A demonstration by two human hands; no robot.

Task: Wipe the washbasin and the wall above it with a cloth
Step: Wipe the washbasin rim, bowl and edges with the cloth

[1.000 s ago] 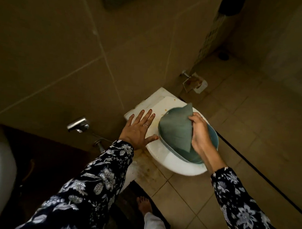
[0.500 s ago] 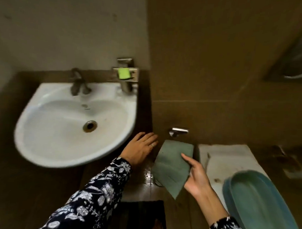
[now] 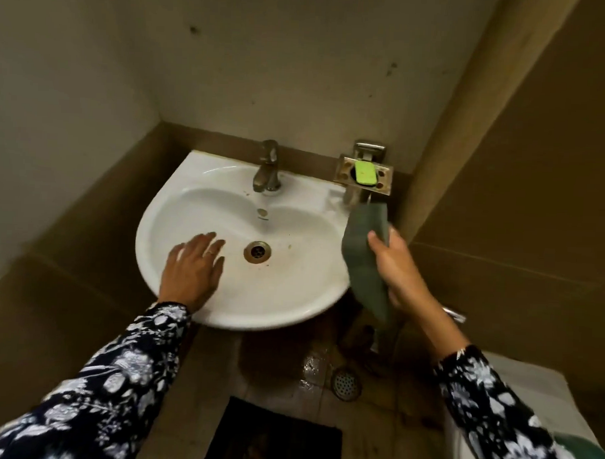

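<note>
The cloth (image 3: pixel 363 252), a moment earlier held by the toilet, now hung pinched in the right hand (image 3: pixel 394 263) at the washbasin (image 3: pixel 285 297) rim; left hand (image 3: pixel 193 270) hovered spread, empty; wiping could begin

White washbasin (image 3: pixel 291 308) in the corner, tap (image 3: pixel 267 166) at the back, drain (image 3: pixel 256 251) in the middle. Left hand (image 3: pixel 193 270) is spread flat over the bowl's left side, palm down. Right hand (image 3: pixel 394 263) pinches a green cloth (image 3: pixel 364 245) just off the basin's right rim, cloth hanging down. Green soap (image 3: pixel 365 172) sits in a metal holder (image 3: pixel 385 182) w/ the wall (image 3: pixel 299 74) above. Floor drain (image 3: pixel 347 385) below.
</note>
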